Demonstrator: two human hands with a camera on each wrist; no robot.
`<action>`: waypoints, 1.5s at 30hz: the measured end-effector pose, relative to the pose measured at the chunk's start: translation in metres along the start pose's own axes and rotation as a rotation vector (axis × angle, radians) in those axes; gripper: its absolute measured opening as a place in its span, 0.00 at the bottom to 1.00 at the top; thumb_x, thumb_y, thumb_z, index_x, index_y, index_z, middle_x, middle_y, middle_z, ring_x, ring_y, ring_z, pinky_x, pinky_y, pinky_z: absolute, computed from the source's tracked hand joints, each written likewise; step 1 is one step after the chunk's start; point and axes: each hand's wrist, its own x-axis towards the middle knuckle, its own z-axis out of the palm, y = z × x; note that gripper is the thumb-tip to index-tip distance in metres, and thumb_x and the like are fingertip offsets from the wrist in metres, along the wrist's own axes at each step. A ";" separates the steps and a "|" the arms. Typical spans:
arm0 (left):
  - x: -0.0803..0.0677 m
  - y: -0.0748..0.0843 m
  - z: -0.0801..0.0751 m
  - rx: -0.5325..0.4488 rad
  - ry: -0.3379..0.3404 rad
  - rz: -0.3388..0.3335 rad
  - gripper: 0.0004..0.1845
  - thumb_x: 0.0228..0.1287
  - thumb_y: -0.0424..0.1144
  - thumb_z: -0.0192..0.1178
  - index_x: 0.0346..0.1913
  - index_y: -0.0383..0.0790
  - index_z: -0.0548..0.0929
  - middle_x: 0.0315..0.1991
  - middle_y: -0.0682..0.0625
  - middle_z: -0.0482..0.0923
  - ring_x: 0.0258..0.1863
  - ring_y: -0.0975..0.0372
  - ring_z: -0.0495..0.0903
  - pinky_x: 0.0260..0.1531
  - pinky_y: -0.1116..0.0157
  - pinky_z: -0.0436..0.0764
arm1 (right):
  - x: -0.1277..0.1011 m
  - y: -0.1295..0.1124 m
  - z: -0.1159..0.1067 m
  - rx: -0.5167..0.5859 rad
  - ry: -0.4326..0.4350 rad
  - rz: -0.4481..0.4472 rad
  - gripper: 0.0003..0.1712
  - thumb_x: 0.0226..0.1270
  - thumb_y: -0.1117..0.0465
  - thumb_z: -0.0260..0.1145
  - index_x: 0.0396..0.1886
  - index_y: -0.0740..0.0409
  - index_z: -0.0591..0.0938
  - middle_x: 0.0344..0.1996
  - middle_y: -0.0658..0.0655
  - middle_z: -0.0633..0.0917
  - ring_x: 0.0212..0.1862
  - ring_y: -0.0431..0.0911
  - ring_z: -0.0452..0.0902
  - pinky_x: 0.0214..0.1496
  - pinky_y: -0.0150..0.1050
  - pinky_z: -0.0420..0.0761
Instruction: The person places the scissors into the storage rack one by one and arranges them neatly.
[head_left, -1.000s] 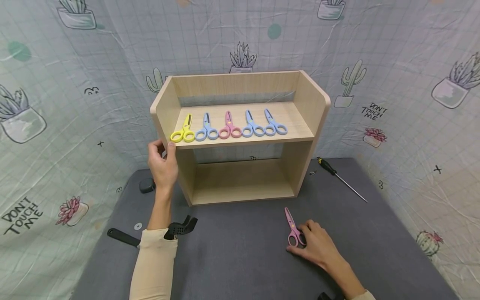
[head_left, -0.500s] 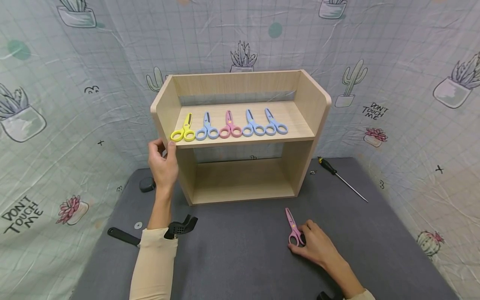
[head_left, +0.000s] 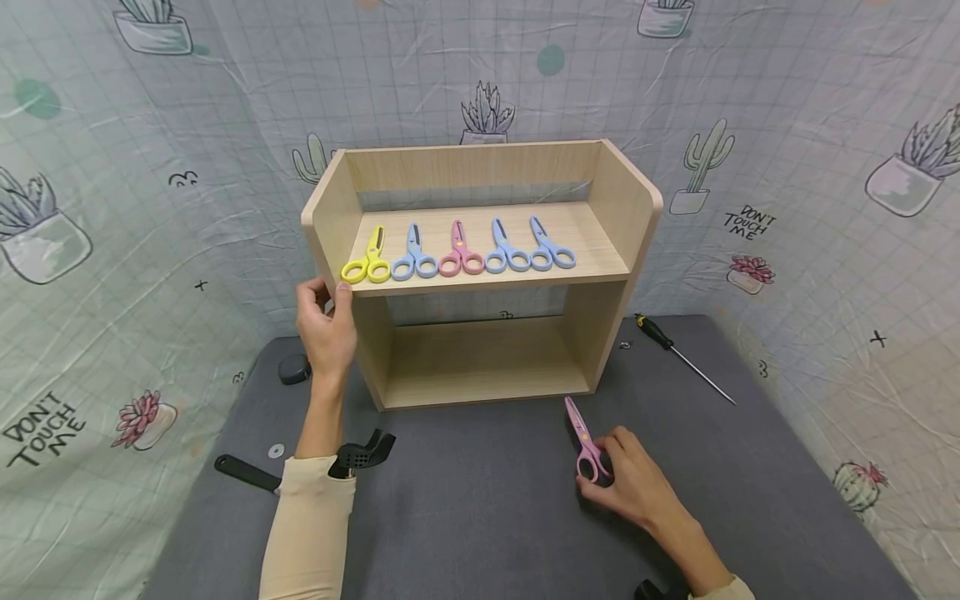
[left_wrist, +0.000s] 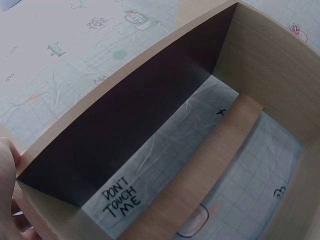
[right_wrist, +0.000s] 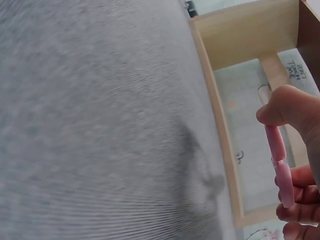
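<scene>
A light wooden shelf unit (head_left: 607, 187) stands on the grey table (head_left: 480, 508). Its upper board carries several small scissors in a row: yellow (head_left: 367, 260), blue, pink (head_left: 459, 254) and two more blue. My left hand (head_left: 327, 292) grips the front edge of the shelf's left side panel, thumb on the inside. In the left wrist view I see only the shelf's inside (left_wrist: 150, 125) and a bit of my thumb (left_wrist: 7, 170). My right hand (head_left: 596, 475) pinches the handles of a loose pink pair of scissors (head_left: 581, 435), tip towards the shelf. In the right wrist view thumb and fingers pinch the pink handle (right_wrist: 278, 162).
A black-handled screwdriver (head_left: 678, 354) lies right of the shelf. Left of my forearm are a black clamp-like tool (head_left: 362, 454), a black handle (head_left: 243, 473), a small washer (head_left: 276, 452) and a dark round object (head_left: 294, 369). A printed cloth backdrop (head_left: 112, 208) surrounds the table.
My right hand has closed on the pink scissors and shifted them a little up and towards the shelf, with the tip swung slightly left. The left hand has stayed on the shelf.
</scene>
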 end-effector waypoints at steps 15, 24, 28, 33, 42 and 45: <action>0.000 0.001 0.001 -0.006 0.010 0.000 0.19 0.70 0.34 0.54 0.56 0.22 0.71 0.41 0.58 0.73 0.45 0.67 0.77 0.44 0.73 0.76 | 0.021 -0.008 -0.026 0.052 0.149 -0.113 0.34 0.36 0.49 0.80 0.42 0.63 0.82 0.38 0.54 0.76 0.41 0.42 0.71 0.40 0.37 0.74; 0.004 -0.010 0.001 0.001 0.020 -0.003 0.18 0.70 0.35 0.55 0.56 0.24 0.72 0.42 0.59 0.73 0.46 0.66 0.77 0.45 0.73 0.76 | 0.038 -0.011 -0.043 0.096 0.243 -0.191 0.33 0.45 0.45 0.73 0.43 0.66 0.81 0.40 0.56 0.77 0.42 0.45 0.71 0.41 0.34 0.72; 0.006 -0.014 0.001 0.000 0.020 -0.003 0.18 0.70 0.35 0.55 0.56 0.25 0.72 0.42 0.58 0.73 0.46 0.65 0.78 0.44 0.73 0.77 | 0.046 -0.014 -0.054 0.107 0.275 -0.203 0.34 0.53 0.40 0.67 0.44 0.67 0.81 0.40 0.58 0.77 0.42 0.46 0.70 0.41 0.35 0.72; 0.001 0.000 0.002 0.004 0.015 -0.017 0.19 0.69 0.34 0.54 0.56 0.22 0.71 0.42 0.58 0.72 0.46 0.66 0.77 0.45 0.73 0.76 | 0.059 -0.017 -0.065 0.117 0.331 -0.226 0.35 0.56 0.40 0.65 0.44 0.70 0.80 0.39 0.61 0.77 0.41 0.48 0.70 0.40 0.35 0.72; -0.008 0.023 0.002 0.015 0.011 0.002 0.19 0.69 0.34 0.53 0.54 0.20 0.71 0.41 0.57 0.72 0.43 0.69 0.76 0.44 0.74 0.76 | 0.082 -0.019 -0.083 0.115 0.401 -0.247 0.38 0.61 0.37 0.60 0.44 0.73 0.80 0.39 0.66 0.77 0.42 0.52 0.71 0.39 0.39 0.73; -0.004 0.014 0.002 0.006 0.008 -0.002 0.19 0.69 0.33 0.54 0.55 0.20 0.70 0.41 0.57 0.72 0.44 0.67 0.76 0.44 0.74 0.76 | 0.092 -0.019 -0.088 0.100 0.448 -0.263 0.40 0.62 0.35 0.58 0.44 0.73 0.80 0.39 0.67 0.77 0.41 0.54 0.72 0.39 0.39 0.71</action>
